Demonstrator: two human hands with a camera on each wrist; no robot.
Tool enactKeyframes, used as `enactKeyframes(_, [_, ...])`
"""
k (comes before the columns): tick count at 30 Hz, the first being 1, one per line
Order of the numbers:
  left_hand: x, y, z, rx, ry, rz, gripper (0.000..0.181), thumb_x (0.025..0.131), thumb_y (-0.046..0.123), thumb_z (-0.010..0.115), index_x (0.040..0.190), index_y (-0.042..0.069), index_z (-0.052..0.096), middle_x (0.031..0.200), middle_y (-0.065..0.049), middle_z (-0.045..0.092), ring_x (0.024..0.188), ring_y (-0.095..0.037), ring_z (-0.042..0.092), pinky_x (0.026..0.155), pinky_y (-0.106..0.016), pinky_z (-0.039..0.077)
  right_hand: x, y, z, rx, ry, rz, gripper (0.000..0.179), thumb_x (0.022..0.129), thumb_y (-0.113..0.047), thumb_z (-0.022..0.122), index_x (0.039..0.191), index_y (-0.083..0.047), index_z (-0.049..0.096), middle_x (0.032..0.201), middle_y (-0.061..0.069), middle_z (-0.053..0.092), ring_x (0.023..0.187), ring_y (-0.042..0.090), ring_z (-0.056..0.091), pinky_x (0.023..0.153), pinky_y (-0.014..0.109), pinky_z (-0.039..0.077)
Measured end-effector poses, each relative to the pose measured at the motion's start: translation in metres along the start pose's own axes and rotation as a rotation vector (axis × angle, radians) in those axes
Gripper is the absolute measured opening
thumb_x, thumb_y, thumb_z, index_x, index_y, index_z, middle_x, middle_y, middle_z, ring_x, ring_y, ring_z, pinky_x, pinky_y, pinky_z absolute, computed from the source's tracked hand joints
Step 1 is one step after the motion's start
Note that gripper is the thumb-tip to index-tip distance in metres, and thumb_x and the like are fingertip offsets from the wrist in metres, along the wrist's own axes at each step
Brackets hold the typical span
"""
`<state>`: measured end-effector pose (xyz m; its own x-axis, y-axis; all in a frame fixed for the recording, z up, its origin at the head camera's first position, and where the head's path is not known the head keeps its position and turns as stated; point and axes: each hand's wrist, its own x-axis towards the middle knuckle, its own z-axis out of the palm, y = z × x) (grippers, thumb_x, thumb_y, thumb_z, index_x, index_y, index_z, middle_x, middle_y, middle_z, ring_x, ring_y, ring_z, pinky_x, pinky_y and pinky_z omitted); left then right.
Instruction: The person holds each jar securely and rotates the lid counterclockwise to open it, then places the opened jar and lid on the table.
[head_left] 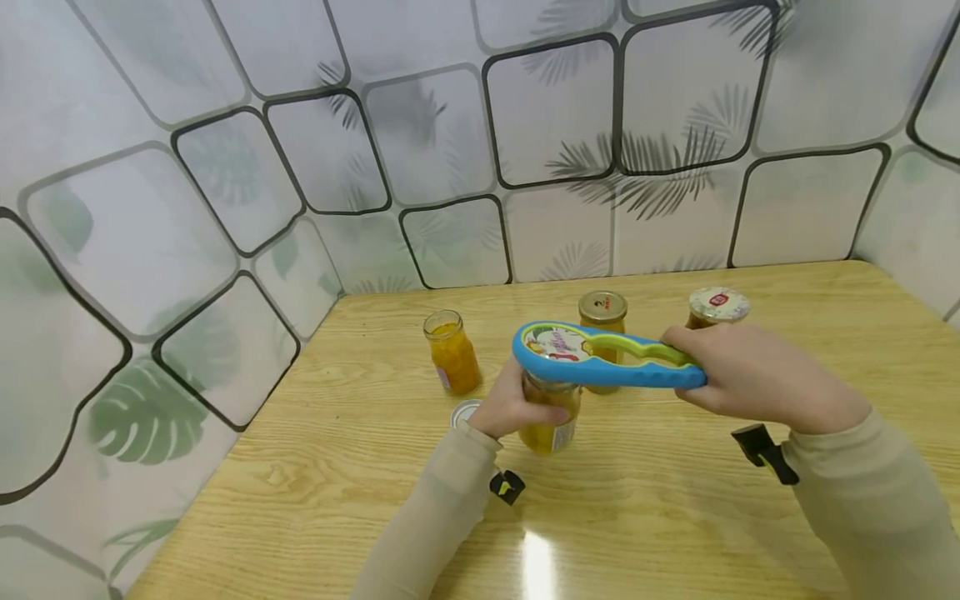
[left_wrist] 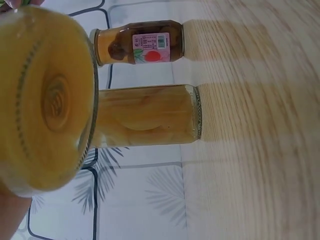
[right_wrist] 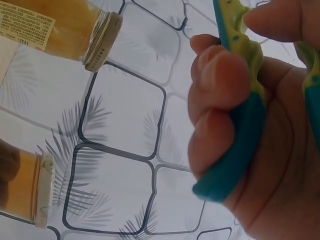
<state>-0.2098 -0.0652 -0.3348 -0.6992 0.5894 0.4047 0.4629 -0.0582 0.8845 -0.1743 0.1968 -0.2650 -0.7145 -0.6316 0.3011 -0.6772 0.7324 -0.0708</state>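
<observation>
My left hand grips a glass jar of yellow-orange fruit by its side. In the left wrist view the round base of this jar faces the camera, raised from the table. A blue and lime-green jar opener loops around its printed lid. My right hand holds the opener's two handles at their far end, to the right of the jar. In the right wrist view, fingers curl over one teal handle.
An open jar of orange fruit stands at the left, with a loose lid lying nearer. Behind the opener stands a gold-lidded jar. Farther right is a dark-filled jar with a patterned lid. A patterned wall borders the wooden table.
</observation>
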Motion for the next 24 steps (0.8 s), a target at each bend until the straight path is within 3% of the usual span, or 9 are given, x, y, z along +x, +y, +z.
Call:
enactKeyframes(5, [0.002, -0.002, 0.001, 0.075, 0.114, -0.077, 0.053, 0.066, 0.002, 0.067, 0.115, -0.004, 0.048, 0.106, -0.016, 0.057, 0.094, -0.014, 0.054, 0.086, -0.031, 0.042, 0.000, 0.003, -0.001, 0.000, -0.031, 0.100, 0.021, 0.074, -0.012, 0.064, 0.084, -0.009, 0.046, 0.057, -0.006, 0.034, 0.048, 0.009, 0.033, 0.043, 0.025, 0.029])
enactKeyframes(9, [0.004, -0.003, 0.002, 0.132, 0.248, -0.131, 0.042, 0.066, 0.003, 0.071, 0.105, -0.001, 0.055, 0.099, -0.011, 0.060, 0.089, -0.014, 0.055, 0.081, -0.030, 0.045, 0.000, 0.004, -0.003, -0.003, -0.059, 0.175, 0.021, 0.076, -0.015, 0.063, 0.084, -0.007, 0.045, 0.056, -0.003, 0.036, 0.048, 0.011, 0.035, 0.044, 0.026, 0.029])
enactKeyframes(16, [0.008, -0.007, 0.002, 0.204, 0.443, -0.243, 0.048, 0.063, 0.008, 0.078, 0.106, 0.003, 0.058, 0.105, -0.012, 0.057, 0.091, -0.018, 0.054, 0.077, -0.030, 0.047, -0.001, 0.006, -0.003, -0.025, -0.070, 0.215, 0.021, 0.077, -0.018, 0.061, 0.080, -0.009, 0.043, 0.056, -0.003, 0.036, 0.048, 0.012, 0.036, 0.044, 0.027, 0.029])
enactKeyframes(19, [0.009, -0.010, 0.002, 0.259, 0.485, -0.292, 0.048, 0.061, 0.012, 0.080, 0.104, 0.006, 0.060, 0.105, -0.007, 0.055, 0.096, -0.019, 0.050, 0.081, -0.033, 0.044, -0.002, 0.007, -0.002, -0.037, -0.080, 0.221, 0.019, 0.077, -0.018, 0.060, 0.079, -0.009, 0.043, 0.056, -0.002, 0.035, 0.048, 0.013, 0.036, 0.043, 0.027, 0.029])
enactKeyframes(24, [0.009, -0.015, 0.000, 0.303, 0.492, -0.354, 0.049, 0.059, 0.015, 0.082, 0.102, 0.006, 0.060, 0.104, -0.004, 0.053, 0.100, -0.020, 0.047, 0.084, -0.035, 0.041, -0.002, 0.008, 0.000, -0.025, -0.112, 0.238, 0.018, 0.078, -0.018, 0.058, 0.080, -0.008, 0.044, 0.057, -0.001, 0.036, 0.048, 0.012, 0.035, 0.043, 0.026, 0.029])
